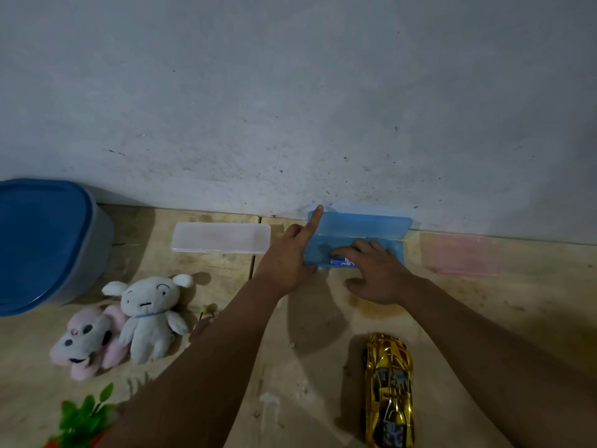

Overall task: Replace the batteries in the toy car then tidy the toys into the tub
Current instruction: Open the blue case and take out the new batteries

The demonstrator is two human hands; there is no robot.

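Blue plastic is the largest thing I see: the tub (48,244), lid on, at the far left edge of the floor (307,383) against the grey wall (290,92). The floor is pale, worn wood or tile with stains, and the light is dim. Next in size, the gold toy car (389,391) lies near the bottom edge, well apart from both hands, so I judge the battery step is only starting. The blue case (358,236) stands open at the wall. My left hand (290,257) steadies its left end, index finger straight along the lid, other fingers curled at the case edge. My right hand (374,273) reaches inside, fingers bent over a small battery (342,261); I cannot tell if it is gripped. I think the next move needs a firm pinch and a lift. Two plush toys (129,324) wait near the tub.
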